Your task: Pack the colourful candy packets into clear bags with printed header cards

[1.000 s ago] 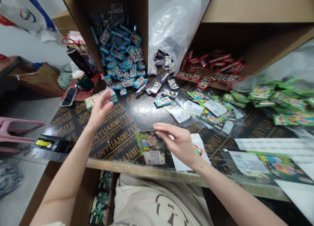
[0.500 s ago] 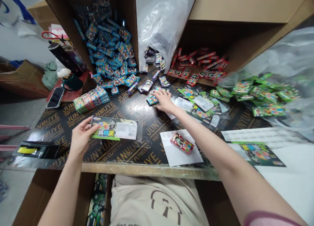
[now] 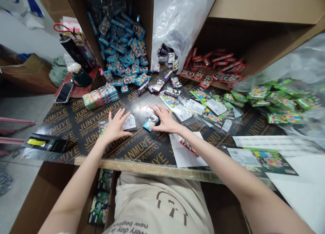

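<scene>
A small blue box [image 3: 151, 122] lies on the dark printed board, partly covered by my right hand [image 3: 165, 119]. The thumb and fingers of that hand curl round the box. Over a card with a white label [image 3: 130, 122], my left hand [image 3: 116, 126] is spread with its fingers apart; it hides the card's middle. Right of my right hand lies another labelled card [image 3: 177, 109]. A red box [image 3: 188, 148] rests on white paper [image 3: 177, 156], partly behind my right forearm.
Blue boxes [image 3: 124, 54] spill from a carton at the back, red boxes [image 3: 223, 66] from another. Purple boxes [image 3: 158, 86] lie between them, green packs [image 3: 281, 97] at right. A stacked bundle [image 3: 101, 96], phone [image 3: 64, 92] and tape dispenser [image 3: 45, 143] stand left.
My right hand has come nearer to me, bringing the small blue box along. My left hand has let go of the labelled card, which now lies flat, and has moved right over it.
</scene>
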Demonstrator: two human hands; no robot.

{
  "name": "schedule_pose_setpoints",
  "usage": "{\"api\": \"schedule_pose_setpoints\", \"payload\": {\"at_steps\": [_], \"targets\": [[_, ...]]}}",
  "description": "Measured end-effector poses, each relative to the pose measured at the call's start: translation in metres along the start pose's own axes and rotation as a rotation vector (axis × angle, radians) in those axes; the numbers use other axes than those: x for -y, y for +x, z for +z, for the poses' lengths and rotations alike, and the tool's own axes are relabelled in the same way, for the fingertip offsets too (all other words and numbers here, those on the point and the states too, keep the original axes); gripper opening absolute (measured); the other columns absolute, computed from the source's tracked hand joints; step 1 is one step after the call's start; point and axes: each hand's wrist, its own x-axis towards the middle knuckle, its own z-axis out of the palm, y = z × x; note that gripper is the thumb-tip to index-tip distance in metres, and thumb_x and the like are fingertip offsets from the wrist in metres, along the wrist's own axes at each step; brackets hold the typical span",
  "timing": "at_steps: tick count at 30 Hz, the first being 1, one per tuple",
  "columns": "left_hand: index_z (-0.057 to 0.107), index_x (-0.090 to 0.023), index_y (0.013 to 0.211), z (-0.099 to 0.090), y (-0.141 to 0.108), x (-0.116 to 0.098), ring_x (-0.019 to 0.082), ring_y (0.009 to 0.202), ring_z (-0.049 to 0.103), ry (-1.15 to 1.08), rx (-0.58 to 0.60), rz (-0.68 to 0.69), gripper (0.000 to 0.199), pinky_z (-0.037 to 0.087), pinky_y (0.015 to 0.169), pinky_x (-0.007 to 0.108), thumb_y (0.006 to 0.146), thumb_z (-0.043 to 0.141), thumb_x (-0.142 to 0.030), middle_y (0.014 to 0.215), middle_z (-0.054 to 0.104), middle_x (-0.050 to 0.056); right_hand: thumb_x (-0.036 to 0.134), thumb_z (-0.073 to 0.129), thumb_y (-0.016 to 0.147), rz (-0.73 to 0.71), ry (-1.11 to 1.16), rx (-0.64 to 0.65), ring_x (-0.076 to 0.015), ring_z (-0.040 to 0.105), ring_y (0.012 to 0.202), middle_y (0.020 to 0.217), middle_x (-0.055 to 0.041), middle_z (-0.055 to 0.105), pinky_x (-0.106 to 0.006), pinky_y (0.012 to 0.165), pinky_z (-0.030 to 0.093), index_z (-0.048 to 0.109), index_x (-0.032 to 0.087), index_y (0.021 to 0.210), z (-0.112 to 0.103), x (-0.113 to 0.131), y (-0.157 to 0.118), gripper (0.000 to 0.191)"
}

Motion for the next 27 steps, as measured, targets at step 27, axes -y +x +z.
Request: {"api": "schedule_pose_setpoints", "payload": {"at_steps": [27], "targets": [[-0.004,-0.023,0.152,-0.001,-0.012,-0.049,0.031,0.125,0.049,-0.258,-0.011,0.234,0.116,0.020,0.115,0.055,0.065,0.073,-0.031,0.135,0.051,0.012,0.042,0.073,0.070,-0.295,0.248,-0.102,-0.0283,0.054,0.112,0.128,-0.0116,0.059,-0.042,0.094,0.037,0.039,0.021,0.138,-0.009,0.038,-0.038,0.079]]}}
